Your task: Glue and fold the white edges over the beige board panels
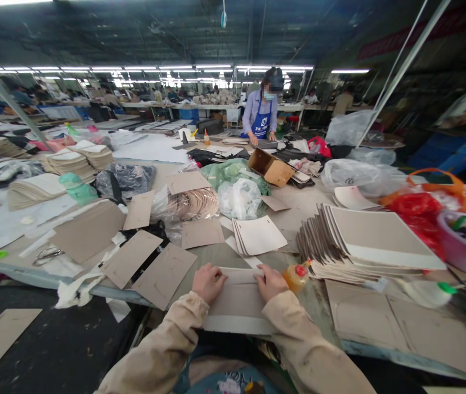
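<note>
Our L hand (pixel 208 283) & R hand (pixel 273 282) pinch taupe panel (pixel 235 303) at far edge, left of amber bottle (pixel 296 279). Prob. light, semi-stiff, may crease; we'd best hold both far corners.

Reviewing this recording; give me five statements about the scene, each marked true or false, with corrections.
1. The left hand and right hand both touch the same grey panel. True.
2. The red-capped bottle is beside the left hand. False: it is beside the right hand.
3. A pale band runs along the panel's edge nearest the person. True.
4. The apron on the co-worker across the table is red. False: it is blue.
5. The brown cardboard box lies farther from the person than the bottle. True.
</note>
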Demonstrator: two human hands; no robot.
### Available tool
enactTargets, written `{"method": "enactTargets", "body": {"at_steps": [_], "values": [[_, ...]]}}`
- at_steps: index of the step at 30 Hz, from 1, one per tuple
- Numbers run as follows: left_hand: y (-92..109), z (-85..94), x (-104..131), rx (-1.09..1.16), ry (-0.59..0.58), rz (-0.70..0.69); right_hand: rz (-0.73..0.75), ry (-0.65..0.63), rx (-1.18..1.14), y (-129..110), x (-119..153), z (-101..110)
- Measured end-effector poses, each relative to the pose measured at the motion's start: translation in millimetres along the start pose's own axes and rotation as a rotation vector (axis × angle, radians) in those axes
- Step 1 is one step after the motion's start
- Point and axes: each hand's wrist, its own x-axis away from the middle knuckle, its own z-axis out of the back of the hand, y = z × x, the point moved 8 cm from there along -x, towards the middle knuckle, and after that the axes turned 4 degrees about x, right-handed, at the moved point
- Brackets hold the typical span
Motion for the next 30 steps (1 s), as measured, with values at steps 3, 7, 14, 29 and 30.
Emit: {"method": "enactTargets", "body": {"at_steps": [3,7,14,29,30], "values": [[-0.1,-2.0,-4.1,-0.086,0.004,0.019,-0.022,-0.015,0.089,1.1,-2.2,-5.7],[-1.1,-4.5,-8.2,-0.141,-0.003,0.026,-0.027,-0.044,0.190,-1.7,-2.8,-9.4],[-2.1,-3.7,-13.0,-0.161,0.055,0.030,-0.018,-0.061,0.233,-7.1,-3.0,-6.7],[10.6,-1.2,71.9,0.000,0.039,-0.318,0.413,-0.127,0.112,-79.8,40.0,-18.8],[8.7,-2.9,73.6,0.011,0.038,-0.326,0.436,-0.169,0.099,-84.3,41.9,-25.1]]}}
